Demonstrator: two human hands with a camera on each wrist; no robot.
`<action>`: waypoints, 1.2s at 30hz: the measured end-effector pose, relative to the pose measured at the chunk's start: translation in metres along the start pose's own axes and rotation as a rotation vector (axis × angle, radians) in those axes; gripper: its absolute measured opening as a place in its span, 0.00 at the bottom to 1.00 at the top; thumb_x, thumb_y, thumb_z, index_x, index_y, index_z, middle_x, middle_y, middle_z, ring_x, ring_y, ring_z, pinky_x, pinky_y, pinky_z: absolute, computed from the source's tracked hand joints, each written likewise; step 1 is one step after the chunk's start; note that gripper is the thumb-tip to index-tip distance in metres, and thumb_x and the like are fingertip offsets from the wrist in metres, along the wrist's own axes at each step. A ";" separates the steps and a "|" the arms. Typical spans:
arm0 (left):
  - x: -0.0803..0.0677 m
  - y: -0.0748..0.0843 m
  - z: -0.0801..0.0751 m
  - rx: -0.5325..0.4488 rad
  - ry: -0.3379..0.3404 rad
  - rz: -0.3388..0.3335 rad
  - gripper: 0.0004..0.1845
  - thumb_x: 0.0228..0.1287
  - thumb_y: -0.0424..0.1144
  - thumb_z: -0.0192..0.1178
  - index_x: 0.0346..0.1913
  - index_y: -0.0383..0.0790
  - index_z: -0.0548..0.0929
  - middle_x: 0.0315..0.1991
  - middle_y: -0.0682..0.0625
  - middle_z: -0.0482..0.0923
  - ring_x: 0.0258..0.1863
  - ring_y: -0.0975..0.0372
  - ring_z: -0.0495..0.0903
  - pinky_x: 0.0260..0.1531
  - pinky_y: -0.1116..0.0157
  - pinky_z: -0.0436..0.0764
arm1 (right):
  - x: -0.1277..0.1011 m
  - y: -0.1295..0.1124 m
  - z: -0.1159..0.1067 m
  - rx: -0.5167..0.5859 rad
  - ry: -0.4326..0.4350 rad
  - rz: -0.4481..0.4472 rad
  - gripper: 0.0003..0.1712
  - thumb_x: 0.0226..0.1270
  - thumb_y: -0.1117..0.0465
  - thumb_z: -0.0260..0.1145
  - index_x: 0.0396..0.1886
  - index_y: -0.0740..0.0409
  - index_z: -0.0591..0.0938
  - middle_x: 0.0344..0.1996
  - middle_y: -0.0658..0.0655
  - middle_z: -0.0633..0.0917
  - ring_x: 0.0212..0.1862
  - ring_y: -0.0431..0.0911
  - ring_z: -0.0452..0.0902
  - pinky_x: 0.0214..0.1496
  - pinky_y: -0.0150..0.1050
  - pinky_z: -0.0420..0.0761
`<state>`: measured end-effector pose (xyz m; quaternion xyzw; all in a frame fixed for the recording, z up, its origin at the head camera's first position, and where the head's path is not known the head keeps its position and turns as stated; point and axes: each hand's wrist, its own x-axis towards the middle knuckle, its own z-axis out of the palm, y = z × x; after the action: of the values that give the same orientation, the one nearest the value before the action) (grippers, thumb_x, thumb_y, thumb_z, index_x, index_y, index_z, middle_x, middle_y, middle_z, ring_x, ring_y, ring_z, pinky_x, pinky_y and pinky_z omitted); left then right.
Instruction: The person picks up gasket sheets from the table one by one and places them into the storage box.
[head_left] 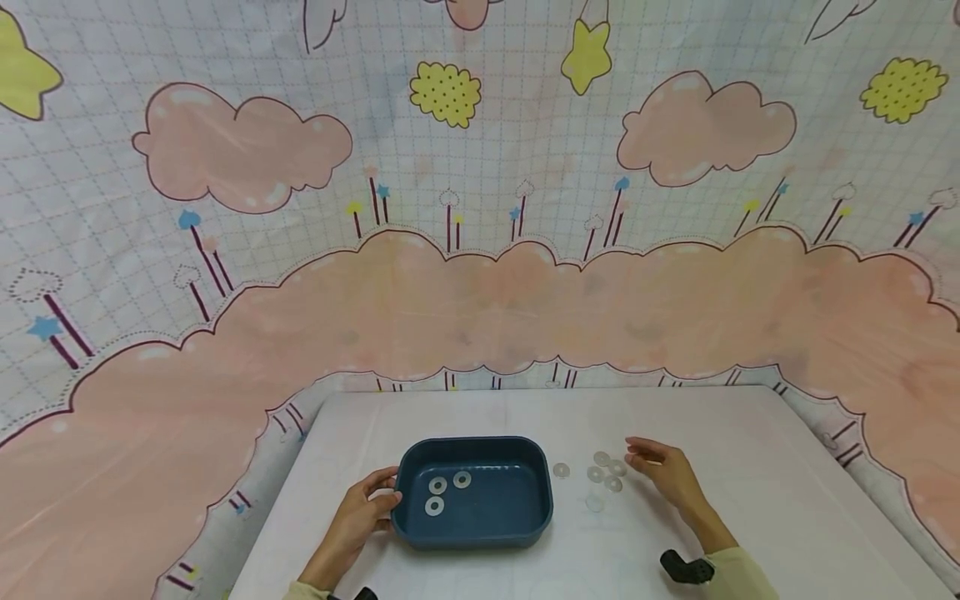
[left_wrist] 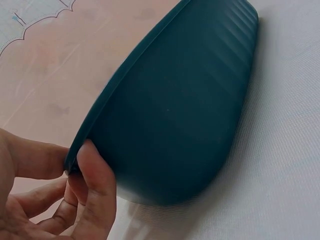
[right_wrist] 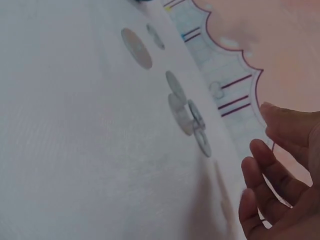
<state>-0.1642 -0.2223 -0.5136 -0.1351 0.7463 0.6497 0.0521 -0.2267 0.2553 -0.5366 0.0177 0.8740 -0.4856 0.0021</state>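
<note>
A dark blue rectangular tray [head_left: 543,508] stands on the white table [head_left: 750,500]. Three white flat rings [head_left: 437,485] lie inside it on the left. My left hand [head_left: 367,504] holds the tray's left rim, thumb [left_wrist: 95,190] against the outer wall [left_wrist: 190,115]. Several more rings [head_left: 606,473] lie loose on the table to the right of the tray, also seen as rings [right_wrist: 187,112] in the right wrist view. My right hand [head_left: 660,471] hovers just right of them, its fingers [right_wrist: 270,170] loosely spread and holding nothing.
A cartoon cloud-and-star cloth [head_left: 480,250] hangs behind and around the table. The table's edges run close on the left and right. A black wrist strap [head_left: 686,568] shows at the right forearm.
</note>
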 end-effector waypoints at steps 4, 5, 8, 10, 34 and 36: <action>0.000 0.000 0.001 -0.004 0.002 -0.002 0.24 0.61 0.27 0.59 0.62 0.32 0.75 0.49 0.42 0.70 0.31 0.58 0.78 0.24 0.63 0.79 | 0.003 0.008 0.001 -0.002 0.001 0.040 0.23 0.67 0.56 0.67 0.59 0.60 0.81 0.48 0.60 0.85 0.51 0.51 0.80 0.52 0.42 0.79; 0.000 0.000 0.001 -0.004 0.002 -0.003 0.24 0.61 0.27 0.59 0.62 0.33 0.75 0.49 0.42 0.69 0.31 0.57 0.78 0.24 0.63 0.79 | 0.004 0.010 0.002 -0.006 0.002 0.048 0.23 0.66 0.56 0.67 0.58 0.60 0.81 0.47 0.59 0.85 0.49 0.49 0.79 0.50 0.39 0.79; 0.000 0.000 0.001 0.000 0.005 -0.006 0.24 0.62 0.27 0.58 0.62 0.33 0.75 0.49 0.42 0.70 0.32 0.57 0.78 0.24 0.63 0.79 | 0.007 0.014 0.003 -0.009 0.006 0.060 0.22 0.65 0.56 0.68 0.57 0.60 0.83 0.43 0.57 0.85 0.44 0.45 0.75 0.44 0.33 0.76; 0.000 0.000 0.001 0.001 0.006 -0.008 0.24 0.62 0.27 0.58 0.63 0.33 0.75 0.50 0.42 0.70 0.32 0.57 0.78 0.25 0.63 0.79 | 0.008 0.016 0.004 -0.013 0.003 0.045 0.21 0.65 0.58 0.68 0.56 0.60 0.83 0.41 0.57 0.84 0.41 0.43 0.73 0.40 0.31 0.74; -0.001 -0.002 0.000 -0.011 -0.008 -0.004 0.24 0.63 0.27 0.59 0.63 0.34 0.74 0.50 0.43 0.69 0.32 0.58 0.77 0.25 0.63 0.78 | 0.009 0.014 0.018 -0.224 -0.007 -0.007 0.19 0.59 0.61 0.72 0.51 0.59 0.86 0.45 0.64 0.83 0.47 0.55 0.78 0.49 0.53 0.76; -0.001 -0.002 0.000 -0.011 -0.011 -0.005 0.25 0.63 0.27 0.59 0.64 0.34 0.74 0.50 0.43 0.68 0.32 0.58 0.77 0.25 0.62 0.78 | 0.010 0.014 0.019 -0.242 -0.006 -0.014 0.19 0.58 0.61 0.71 0.50 0.59 0.86 0.45 0.65 0.83 0.47 0.56 0.78 0.50 0.55 0.76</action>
<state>-0.1626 -0.2223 -0.5148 -0.1334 0.7421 0.6544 0.0572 -0.2366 0.2466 -0.5590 0.0100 0.9262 -0.3768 0.0035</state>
